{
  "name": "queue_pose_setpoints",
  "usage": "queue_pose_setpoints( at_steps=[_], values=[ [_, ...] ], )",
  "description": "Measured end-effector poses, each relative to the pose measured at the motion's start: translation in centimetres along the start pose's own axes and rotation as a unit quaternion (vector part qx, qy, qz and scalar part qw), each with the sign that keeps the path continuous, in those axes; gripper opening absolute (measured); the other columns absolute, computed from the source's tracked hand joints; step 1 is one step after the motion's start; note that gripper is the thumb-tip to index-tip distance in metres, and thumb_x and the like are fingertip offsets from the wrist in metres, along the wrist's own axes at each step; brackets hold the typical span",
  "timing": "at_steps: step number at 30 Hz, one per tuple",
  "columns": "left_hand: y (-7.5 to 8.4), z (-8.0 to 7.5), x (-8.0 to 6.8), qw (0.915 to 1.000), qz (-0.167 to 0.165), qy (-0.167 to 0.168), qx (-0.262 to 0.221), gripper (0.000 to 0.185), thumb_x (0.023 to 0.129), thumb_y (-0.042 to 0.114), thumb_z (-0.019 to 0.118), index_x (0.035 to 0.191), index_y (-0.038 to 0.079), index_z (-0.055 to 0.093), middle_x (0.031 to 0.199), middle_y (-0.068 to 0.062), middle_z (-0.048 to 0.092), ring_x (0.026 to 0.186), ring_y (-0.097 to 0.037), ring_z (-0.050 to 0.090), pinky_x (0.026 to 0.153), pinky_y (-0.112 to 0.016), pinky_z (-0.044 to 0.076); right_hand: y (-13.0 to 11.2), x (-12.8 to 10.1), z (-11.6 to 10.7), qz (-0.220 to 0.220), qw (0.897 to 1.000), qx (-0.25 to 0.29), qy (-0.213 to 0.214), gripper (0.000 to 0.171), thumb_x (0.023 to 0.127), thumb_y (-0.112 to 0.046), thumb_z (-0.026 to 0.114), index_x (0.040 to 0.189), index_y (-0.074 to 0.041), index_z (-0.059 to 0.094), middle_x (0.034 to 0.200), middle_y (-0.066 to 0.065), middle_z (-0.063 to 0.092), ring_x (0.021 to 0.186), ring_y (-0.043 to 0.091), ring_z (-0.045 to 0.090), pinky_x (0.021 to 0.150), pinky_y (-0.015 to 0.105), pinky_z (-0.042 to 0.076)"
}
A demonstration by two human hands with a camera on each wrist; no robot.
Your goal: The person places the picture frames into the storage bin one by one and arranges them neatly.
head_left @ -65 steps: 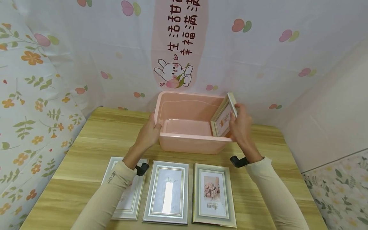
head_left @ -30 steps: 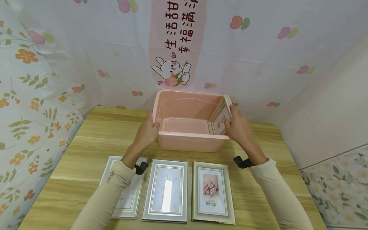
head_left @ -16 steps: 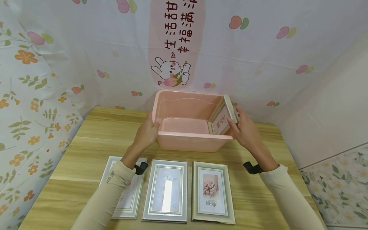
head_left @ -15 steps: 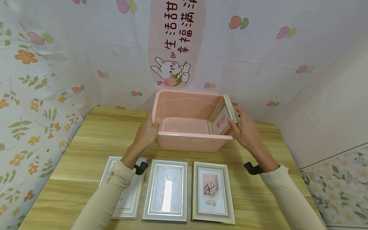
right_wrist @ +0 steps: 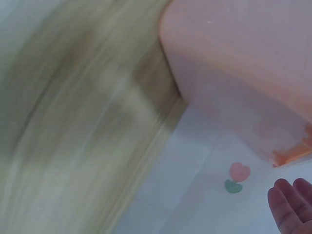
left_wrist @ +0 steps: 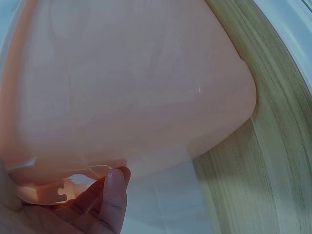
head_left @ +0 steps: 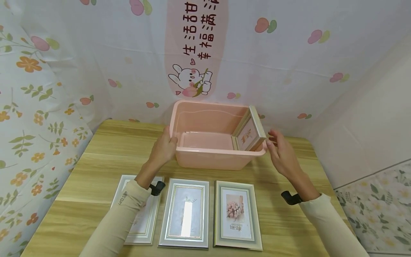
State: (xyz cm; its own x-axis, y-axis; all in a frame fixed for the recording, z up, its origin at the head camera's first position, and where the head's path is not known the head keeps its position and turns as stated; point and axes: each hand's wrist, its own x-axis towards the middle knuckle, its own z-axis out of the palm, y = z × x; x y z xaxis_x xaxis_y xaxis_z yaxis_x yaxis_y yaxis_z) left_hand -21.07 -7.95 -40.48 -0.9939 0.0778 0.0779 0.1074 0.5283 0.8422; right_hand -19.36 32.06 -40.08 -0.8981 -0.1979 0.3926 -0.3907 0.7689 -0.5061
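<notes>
A pink plastic basin [head_left: 210,160] stands toward the back of the wooden table. My left hand [head_left: 163,150] grips its left rim; in the left wrist view its curled fingers [left_wrist: 115,197] hold on at the handle opening. Inside the basin, a cream picture frame [head_left: 248,135] leans against the right end, its top edge rising above the rim. My right hand [head_left: 284,155] is just right of the basin, apart from the frame, with its fingers loosely bent and nothing in them. In the right wrist view, only its fingertips [right_wrist: 282,207] show beside the basin's outer wall.
Three picture frames lie flat in a row in front of the basin: a left one [head_left: 151,221] partly under my left sleeve, a silver middle one [head_left: 173,214] and a champagne right one [head_left: 257,225]. A patterned cloth [head_left: 128,71] hangs directly behind the table [head_left: 96,171].
My right hand has let go of the picture frame in the basin and moved away to the right. The frame stays leaning at the right end. My left hand keeps its grip on the rim.
</notes>
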Motion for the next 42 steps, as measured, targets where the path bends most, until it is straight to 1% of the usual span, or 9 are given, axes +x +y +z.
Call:
queue_pose_setpoints(
  at_steps=[3,8,13,17,25,30,36,39,42],
  values=[
    [0.0,-0.1,-0.1,1.0,0.003,0.002,0.001,0.048,0.093,0.021,0.034,0.138,0.008,0.023,0.115,-0.016,0.05,0.092,-0.027,0.053,0.076,-0.047,0.045,0.4,-0.7,0.1,0.001,1.0,-0.005,-0.007,0.043,0.096,-0.027,0.039,0.136,-0.011,0.032,0.124,0.017,0.05,0.108,0.035,0.051,0.08,0.053,0.042],
    [0.0,-0.1,-0.1,1.0,0.002,0.002,0.002,0.048,0.093,0.02,0.034,0.138,0.007,0.023,0.114,-0.017,0.05,0.092,-0.027,0.052,0.078,-0.048,0.043,0.9,-1.9,0.7,-0.004,1.0,-0.013,-0.026,0.044,0.096,-0.025,0.04,0.136,-0.01,0.033,0.128,0.013,0.048,0.107,0.032,0.053,0.078,0.05,0.045],
    [0.0,-0.1,0.0,1.0,0.0,-0.001,0.0,0.05,0.093,0.02,0.034,0.139,0.007,0.021,0.117,-0.018,0.049,0.094,-0.027,0.052,0.079,-0.049,0.043,1.4,-3.1,1.3,-0.016,0.999,-0.016,-0.029,0.042,0.096,-0.022,0.042,0.136,-0.013,0.035,0.127,0.009,0.049,0.104,0.027,0.055,0.076,0.046,0.047],
    [0.0,-0.1,0.0,1.0,0.003,0.0,0.001,0.05,0.093,0.021,0.034,0.139,0.006,0.022,0.117,-0.018,0.049,0.094,-0.027,0.051,0.08,-0.049,0.042,1.5,-3.9,1.7,-0.008,0.999,-0.016,-0.038,0.042,0.095,-0.022,0.043,0.136,-0.014,0.036,0.123,0.009,0.052,0.102,0.027,0.056,0.075,0.047,0.047],
    [0.1,-0.1,-0.1,1.0,0.007,0.002,-0.002,0.05,0.093,0.021,0.034,0.139,0.007,0.023,0.118,-0.018,0.049,0.095,-0.027,0.051,0.08,-0.049,0.042,1.4,-5.3,2.8,0.028,0.994,-0.036,-0.104,0.047,0.093,-0.035,0.044,0.134,-0.012,0.035,0.126,0.011,0.049,0.103,0.029,0.055,0.075,0.047,0.047],
    [0.2,-0.2,-0.1,1.0,0.006,0.001,-0.001,0.049,0.093,0.022,0.034,0.138,0.007,0.023,0.119,-0.019,0.049,0.096,-0.027,0.051,0.081,-0.05,0.042,1.2,-5.7,3.2,0.011,0.987,-0.055,-0.153,0.053,0.091,-0.042,0.047,0.136,-0.015,0.036,0.129,0.009,0.047,0.112,0.028,0.049,0.081,0.047,0.045],
    [0.1,-0.2,0.0,1.0,0.002,-0.001,-0.001,0.049,0.093,0.022,0.034,0.138,0.007,0.023,0.119,-0.019,0.048,0.096,-0.028,0.051,0.08,-0.05,0.042,1.1,-6.1,4.0,-0.004,0.979,-0.04,-0.198,0.055,0.089,-0.045,0.049,0.133,-0.013,0.04,0.129,0.006,0.048,0.115,0.025,0.047,0.083,0.046,0.044],
    [0.1,-0.1,0.0,1.0,0.002,0.0,-0.003,0.049,0.093,0.022,0.034,0.138,0.007,0.023,0.118,-0.019,0.049,0.094,-0.027,0.052,0.078,-0.049,0.043,1.1,-6.3,4.4,-0.001,0.976,-0.038,-0.216,0.057,0.087,-0.048,0.051,0.132,-0.014,0.043,0.129,0.003,0.049,0.113,0.022,0.049,0.084,0.044,0.045],
    [0.0,-0.1,0.0,1.0,0.005,0.001,-0.005,0.048,0.093,0.022,0.034,0.138,0.008,0.024,0.117,-0.018,0.049,0.093,-0.027,0.052,0.077,-0.048,0.044,1.0,-6.5,4.8,-0.007,0.97,-0.041,-0.239,0.06,0.085,-0.051,0.052,0.13,-0.012,0.045,0.128,0.003,0.05,0.108,0.022,0.054,0.083,0.043,0.046]
  ],
)
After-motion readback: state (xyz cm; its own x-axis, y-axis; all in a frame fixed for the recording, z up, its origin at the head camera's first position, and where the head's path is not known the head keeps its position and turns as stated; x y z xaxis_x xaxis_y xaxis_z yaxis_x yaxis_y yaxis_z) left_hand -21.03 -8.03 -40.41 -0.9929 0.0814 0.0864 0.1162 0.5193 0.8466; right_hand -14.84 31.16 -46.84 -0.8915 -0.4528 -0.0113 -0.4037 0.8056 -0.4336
